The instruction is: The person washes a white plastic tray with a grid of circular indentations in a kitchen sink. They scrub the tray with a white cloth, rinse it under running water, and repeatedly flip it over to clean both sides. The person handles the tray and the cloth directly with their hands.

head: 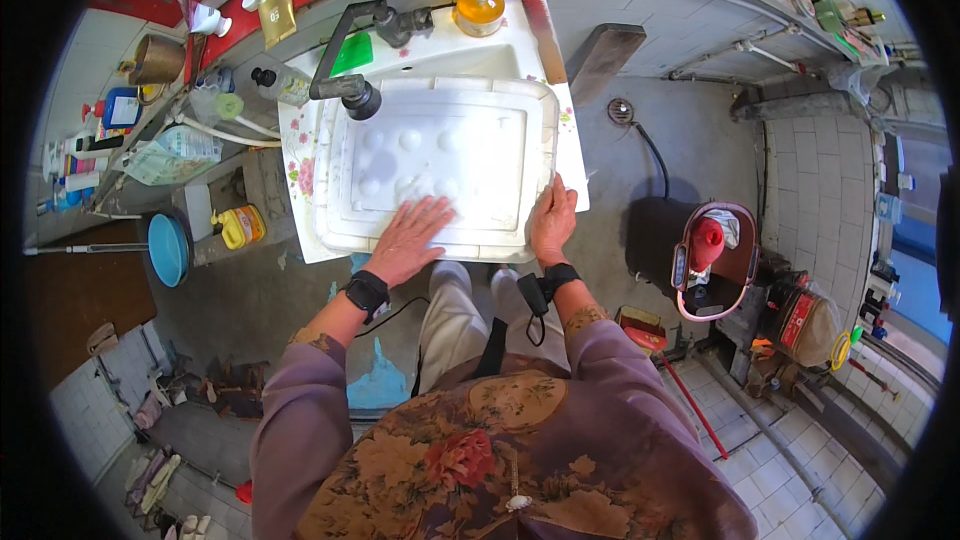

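Observation:
A white plastic lid (480, 165) with a raised rim lies over the basin of a flower-patterned ceramic sink (301, 157). Flat on its near part, a little left of the middle, rests my left hand (412, 236) with the fingers spread. White suds or wet spots show by its fingertips; glare hides detail there. My right hand (553, 217) grips the lid's right rim near the close corner. The dark faucet (360, 99) reaches over the lid's far left part. Whether water runs from it cannot be made out.
Behind the lid stand an amber pump bottle (480, 9) and a green soap bar (352, 54). A brush-like tool (545, 37) lies on the sink's right edge. Left are a yellow jug (240, 227) and blue basin (167, 250); right, a pink-rimmed bucket (681, 270) and floor drain (621, 112).

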A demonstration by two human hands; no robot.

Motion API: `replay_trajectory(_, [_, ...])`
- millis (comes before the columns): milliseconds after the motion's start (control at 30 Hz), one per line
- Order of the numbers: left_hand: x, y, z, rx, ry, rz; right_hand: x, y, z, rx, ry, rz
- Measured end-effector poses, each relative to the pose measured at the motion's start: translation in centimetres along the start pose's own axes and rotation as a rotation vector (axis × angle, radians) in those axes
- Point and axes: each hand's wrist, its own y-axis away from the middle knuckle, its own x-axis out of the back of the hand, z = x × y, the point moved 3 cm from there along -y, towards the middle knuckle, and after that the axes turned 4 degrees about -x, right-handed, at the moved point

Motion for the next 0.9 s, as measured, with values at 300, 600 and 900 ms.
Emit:
replay_trajectory(300, [-2.4, -6.8, 5.4, -0.125, 0.099, 0.123, 0.2, 0.0, 0.1, -0.012, -0.020, 0.001])
replay_trajectory(600, [-2.0, -14.9, 6.2, -0.321, 0.049, 0.119, 0.9, 0.0, -0.6, -0.033, -0.044, -0.029])
replay_trajectory(900, [0.8, -23.2, 2.3, -0.123, -0.034, 0.317, 0.3, 0.2, -0.6, -0.010, -0.057, 0.017])
